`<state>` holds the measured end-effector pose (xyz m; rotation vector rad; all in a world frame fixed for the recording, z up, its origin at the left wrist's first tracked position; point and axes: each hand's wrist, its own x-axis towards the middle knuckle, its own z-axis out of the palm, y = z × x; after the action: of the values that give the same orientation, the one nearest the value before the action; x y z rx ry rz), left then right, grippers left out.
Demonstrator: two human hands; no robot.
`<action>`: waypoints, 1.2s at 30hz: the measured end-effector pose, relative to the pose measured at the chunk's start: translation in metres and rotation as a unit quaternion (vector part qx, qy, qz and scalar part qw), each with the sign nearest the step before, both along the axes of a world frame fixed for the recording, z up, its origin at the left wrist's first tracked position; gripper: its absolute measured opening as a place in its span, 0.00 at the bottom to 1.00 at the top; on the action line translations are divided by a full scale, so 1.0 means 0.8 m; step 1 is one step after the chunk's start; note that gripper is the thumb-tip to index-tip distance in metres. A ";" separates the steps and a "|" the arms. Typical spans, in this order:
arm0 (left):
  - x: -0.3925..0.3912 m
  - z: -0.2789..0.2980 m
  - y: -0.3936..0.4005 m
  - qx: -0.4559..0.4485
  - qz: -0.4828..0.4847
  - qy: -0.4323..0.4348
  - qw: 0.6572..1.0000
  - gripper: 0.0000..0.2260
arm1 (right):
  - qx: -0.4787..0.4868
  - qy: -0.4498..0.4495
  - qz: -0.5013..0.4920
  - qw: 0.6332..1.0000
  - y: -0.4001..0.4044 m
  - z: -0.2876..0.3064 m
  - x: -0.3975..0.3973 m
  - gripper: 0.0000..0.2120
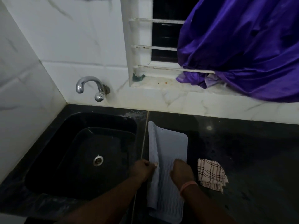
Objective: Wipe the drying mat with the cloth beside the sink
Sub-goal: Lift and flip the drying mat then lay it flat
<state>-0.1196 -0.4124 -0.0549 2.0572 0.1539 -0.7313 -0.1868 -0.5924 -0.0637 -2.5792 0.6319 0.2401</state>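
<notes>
Both hands are on the mat (169, 152), which lies lengthwise on the counter (250, 151) just right of the sink (80, 152). The left hand (142, 168) pinches its curled left edge; the right hand (182, 171) rests curled on it. The cloth (210, 174) lies just beside the right hand, which is nearer

Two hands are counted, the left hand (142, 168) and the right hand (182, 172). One drying mat (171, 146), one checked cloth (211, 174), one sink (84, 152), one tap (92, 87) and one purple fabric (242, 50) are seen. One wristband (187, 186) is counted.
</notes>
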 end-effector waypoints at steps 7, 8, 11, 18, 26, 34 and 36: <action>-0.006 0.008 -0.013 -0.023 0.015 -0.037 0.999 0.14 | -0.016 0.007 0.002 1.000 0.005 -0.001 -0.003 0.11; -0.004 0.009 -0.010 -0.015 0.051 -0.051 0.997 0.14 | -0.022 0.009 0.002 1.000 0.006 -0.003 -0.004 0.11; 0.005 0.020 0.011 0.009 0.153 -0.067 0.986 0.09 | -0.033 0.008 0.002 0.999 0.007 -0.004 -0.005 0.12; 0.000 0.000 0.014 -0.039 0.101 0.091 0.990 0.35 | -0.055 0.031 0.002 0.998 0.008 -0.005 -0.001 0.13; -0.013 -0.002 -0.010 -0.036 0.084 0.084 0.992 0.14 | -0.055 0.011 0.006 0.998 0.006 -0.009 -0.003 0.11; 0.008 0.003 0.029 -0.013 0.148 0.036 0.988 0.05 | -0.038 0.049 -0.112 0.992 0.014 -0.010 -0.014 0.28; 0.018 0.003 0.060 0.054 0.154 -0.001 0.987 0.06 | -0.028 0.088 -0.165 0.982 0.014 -0.010 -0.012 0.43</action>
<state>-0.1050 -0.3645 -0.0521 2.0739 0.5081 -0.5375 -0.1960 -0.5811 -0.0715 -2.4721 1.1320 0.3449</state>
